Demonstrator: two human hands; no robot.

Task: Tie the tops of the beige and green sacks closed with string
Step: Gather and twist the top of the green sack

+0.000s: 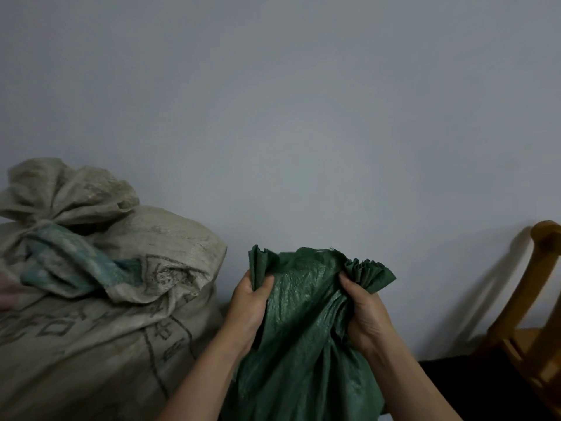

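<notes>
Near us, in the middle, is the green sack (pixel 303 344). Our left hand (pixel 247 308) squeezes a bunch of its top on the left. Our right hand (pixel 364 311) squeezes a bunch on the right. Left of it sits the big beige sack (pixel 106 344), its top bunched up. A wooden chair (pixel 537 329) stands at the right. Far back is a gray wall (pixel 273 117).

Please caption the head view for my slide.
Left hand and right hand grip top of green woven sack beside beige woven sack.
</notes>
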